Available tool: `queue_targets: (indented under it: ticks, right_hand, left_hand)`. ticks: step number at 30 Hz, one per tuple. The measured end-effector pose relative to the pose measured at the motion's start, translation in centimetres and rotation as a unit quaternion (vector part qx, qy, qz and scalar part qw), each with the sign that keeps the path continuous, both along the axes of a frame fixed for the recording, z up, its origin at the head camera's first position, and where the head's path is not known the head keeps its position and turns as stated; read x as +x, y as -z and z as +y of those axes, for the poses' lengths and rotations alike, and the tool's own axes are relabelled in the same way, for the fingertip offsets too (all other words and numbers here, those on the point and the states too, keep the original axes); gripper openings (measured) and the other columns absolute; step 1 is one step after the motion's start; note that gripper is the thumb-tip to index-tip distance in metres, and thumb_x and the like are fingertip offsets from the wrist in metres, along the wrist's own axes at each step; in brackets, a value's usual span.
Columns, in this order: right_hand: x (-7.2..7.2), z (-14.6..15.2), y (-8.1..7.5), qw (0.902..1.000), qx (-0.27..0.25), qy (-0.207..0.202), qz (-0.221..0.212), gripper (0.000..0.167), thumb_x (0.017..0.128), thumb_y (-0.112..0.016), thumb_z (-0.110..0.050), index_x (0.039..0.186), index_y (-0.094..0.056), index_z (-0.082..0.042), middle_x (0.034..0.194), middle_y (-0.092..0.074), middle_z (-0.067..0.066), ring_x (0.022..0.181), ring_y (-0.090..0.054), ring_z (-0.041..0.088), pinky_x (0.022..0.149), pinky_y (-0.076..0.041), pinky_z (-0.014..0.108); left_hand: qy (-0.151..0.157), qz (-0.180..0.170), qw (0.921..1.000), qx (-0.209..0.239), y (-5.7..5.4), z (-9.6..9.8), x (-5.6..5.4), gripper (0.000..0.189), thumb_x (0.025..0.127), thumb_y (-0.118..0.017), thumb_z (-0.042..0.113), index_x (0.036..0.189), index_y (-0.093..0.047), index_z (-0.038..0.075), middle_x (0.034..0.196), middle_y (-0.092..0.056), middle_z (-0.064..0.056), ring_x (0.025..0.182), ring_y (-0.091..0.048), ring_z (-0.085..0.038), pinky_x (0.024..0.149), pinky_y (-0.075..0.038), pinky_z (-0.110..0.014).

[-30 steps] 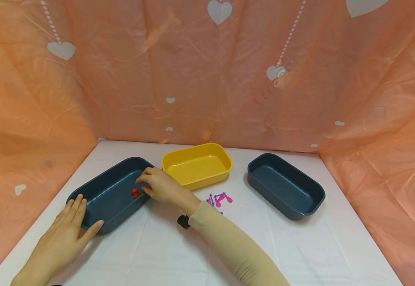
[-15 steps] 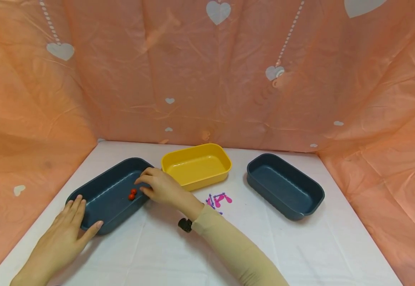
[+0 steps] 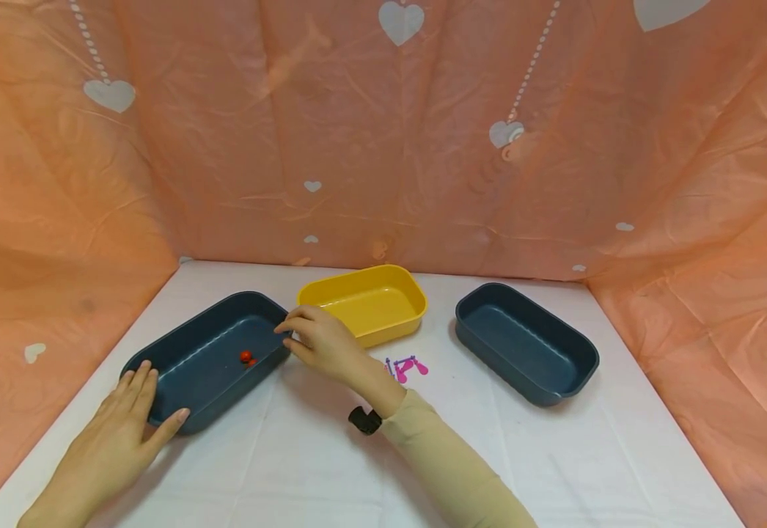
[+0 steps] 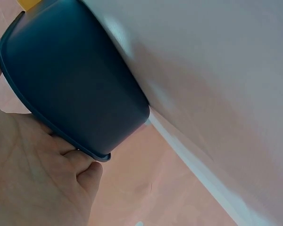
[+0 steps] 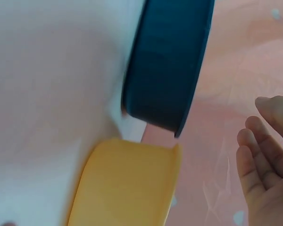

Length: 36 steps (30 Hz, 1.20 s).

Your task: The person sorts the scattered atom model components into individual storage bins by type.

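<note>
The left hand (image 3: pixel 109 433) rests on the near-left end of a dark blue tray (image 3: pixel 188 330), its fingers extended over the rim; the left wrist view shows the palm (image 4: pixel 33 174) against the tray's outside. Two small red pieces (image 3: pixel 246 356) lie close together on that tray's floor, too small to name. Over the tray's right end hovers the right hand (image 3: pixel 327 345), thumb and fingers apart and slightly bent. The right wrist view shows nothing between the fingers of this hand (image 5: pixel 269 160).
A yellow tray (image 3: pixel 377 336) stands behind the right hand. Farther right is a second dark blue tray (image 3: pixel 522 345). Several small pink and purple pieces (image 3: pixel 406 367) lie on the white tablecloth (image 3: pixel 291 469), partly behind the right forearm. Orange sheeting (image 3: pixel 370 147) hangs around the table.
The right hand has drawn back to the right, from beside the red pieces to the tray's right rim. The red pieces have shifted slightly. The left hand has stayed put.
</note>
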State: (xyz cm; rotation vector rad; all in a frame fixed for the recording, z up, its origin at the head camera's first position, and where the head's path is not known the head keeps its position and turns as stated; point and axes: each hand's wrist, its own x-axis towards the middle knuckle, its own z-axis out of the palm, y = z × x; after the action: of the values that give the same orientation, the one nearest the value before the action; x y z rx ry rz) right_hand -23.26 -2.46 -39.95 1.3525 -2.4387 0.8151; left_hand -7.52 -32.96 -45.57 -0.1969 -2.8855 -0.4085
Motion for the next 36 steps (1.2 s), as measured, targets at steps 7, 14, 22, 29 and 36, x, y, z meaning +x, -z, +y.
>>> queue_targets:
  ticks: [7, 14, 22, 29, 36]
  right_hand:
    - [-0.1, 2.6, 0.5, 0.9991, -0.040, 0.004, -0.018, 0.022, 0.096, -0.075, -0.007, 0.118, -0.076, -0.006, 0.120, -0.067, 0.010, 0.111, -0.064, 0.024, 0.102, -0.052, 0.025]
    - [-0.1, 5.5, 1.1, 0.9994, -0.013, 0.022, -0.021, 0.023, 0.095, -0.076, -0.007, 0.118, -0.076, -0.007, 0.119, -0.067, 0.009, 0.111, -0.063, 0.025, 0.103, -0.053, 0.031]
    - [-0.2, 8.3, 1.7, 0.9997, 0.013, 0.019, -0.004, 0.021, 0.094, -0.077, -0.006, 0.115, -0.076, -0.007, 0.113, -0.067, 0.007, 0.106, -0.063, 0.023, 0.099, -0.054, 0.033]
    - [-0.1, 9.9, 2.4, 0.9989, 0.045, 0.010, -0.011, 0.023, 0.092, -0.079, -0.004, 0.114, -0.077, -0.005, 0.110, -0.068, 0.007, 0.103, -0.064, 0.023, 0.096, -0.056, 0.034]
    - [-0.2, 10.8, 3.3, 0.9965, 0.083, 0.000, -0.008, 0.023, 0.092, -0.080, -0.009, 0.115, -0.077, -0.006, 0.111, -0.069, 0.007, 0.101, -0.065, 0.022, 0.094, -0.056, 0.033]
  left_hand:
    - [0.001, 0.000, 1.0000, -0.001, 0.0, 0.0, 0.0, 0.088, 0.106, -0.057, 0.043, 0.155, -0.020, -0.021, 0.164, -0.013, -0.040, 0.156, 0.003, -0.049, 0.125, 0.017, -0.039]
    - [0.001, 0.000, 1.0000, 0.001, 0.0, 0.1, 0.0, 0.088, 0.106, -0.057, 0.043, 0.154, -0.019, -0.021, 0.164, -0.012, -0.041, 0.156, 0.003, -0.050, 0.125, 0.017, -0.040]
    - [0.000, -0.002, 1.0000, -0.001, 0.0, 0.1, -0.1, 0.089, 0.106, -0.057, 0.043, 0.154, -0.019, -0.022, 0.163, -0.012, -0.041, 0.156, 0.003, -0.050, 0.124, 0.018, -0.040]
    - [0.003, 0.004, 1.0000, 0.001, 0.0, 0.0, 0.0, 0.088, 0.106, -0.058, 0.042, 0.154, -0.019, -0.021, 0.164, -0.012, -0.040, 0.156, 0.003, -0.049, 0.125, 0.017, -0.039]
    - [0.002, 0.003, 1.0000, 0.004, -0.1, 0.1, 0.1, 0.088, 0.106, -0.057, 0.042, 0.155, -0.019, -0.020, 0.164, -0.012, -0.040, 0.157, 0.003, -0.048, 0.126, 0.016, -0.039]
